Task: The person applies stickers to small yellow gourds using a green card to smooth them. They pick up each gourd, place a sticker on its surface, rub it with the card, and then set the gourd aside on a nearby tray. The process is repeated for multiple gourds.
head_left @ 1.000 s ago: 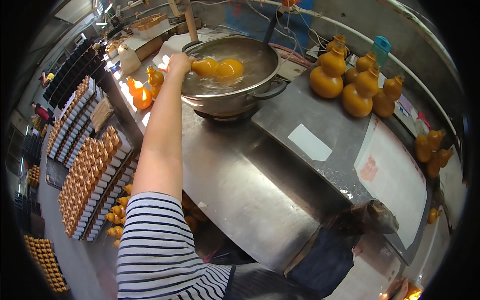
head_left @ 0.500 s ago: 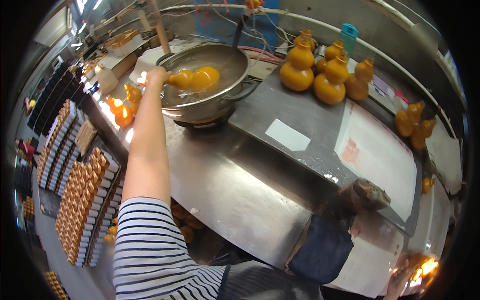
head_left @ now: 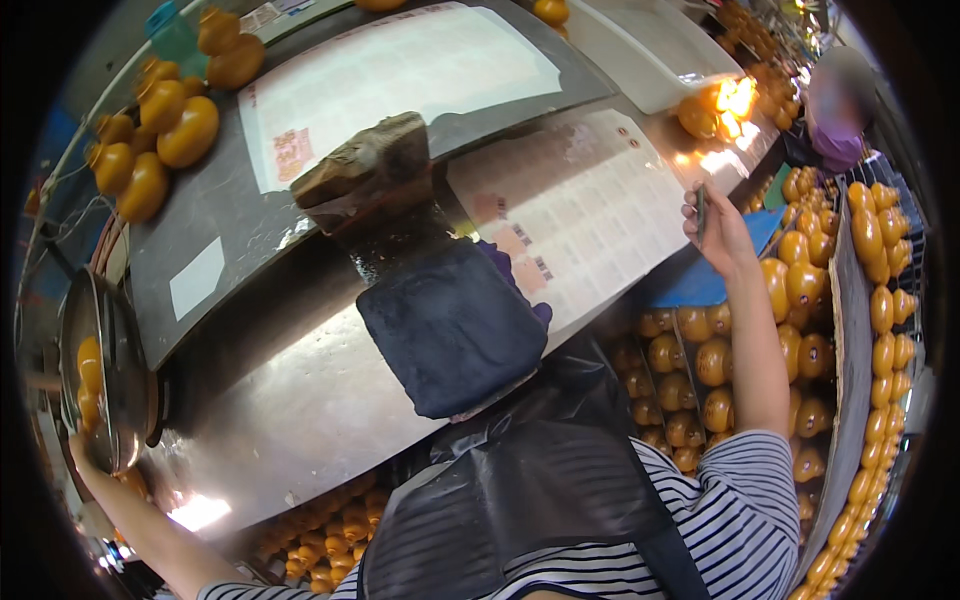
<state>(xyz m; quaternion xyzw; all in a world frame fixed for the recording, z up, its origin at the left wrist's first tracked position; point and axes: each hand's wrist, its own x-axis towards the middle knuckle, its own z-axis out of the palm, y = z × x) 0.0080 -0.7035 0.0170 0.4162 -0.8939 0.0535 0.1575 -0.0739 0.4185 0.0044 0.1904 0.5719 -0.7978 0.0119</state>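
Observation:
At the far left, my left hand (head_left: 82,452) is closed on the narrow end of an orange bottle gourd (head_left: 90,365). The gourd lies over the inside of a metal pan (head_left: 122,400), tilted by the edge of the view. At the right, my right hand (head_left: 722,238) grips a slim dark stick-like thing (head_left: 700,208) whose exact kind is too small to make out. The fingers point toward the table's far right, near brightly lit gourds (head_left: 698,116). Between my arms a folded dark cloth (head_left: 455,330) covers a pad at the table's edge.
A rough brown block (head_left: 365,165) stands behind the cloth. Printed sheets (head_left: 580,200) lie on the metal table (head_left: 290,415). Several gourds (head_left: 185,130) and a teal bottle (head_left: 172,35) stand back left. Crated gourds (head_left: 715,360) sit below right; a person (head_left: 838,110) is beyond.
My view has swung right, so the pan now sits at the far left. My right hand has come fully into view with the slim thing. The left hand stays at the gourd.

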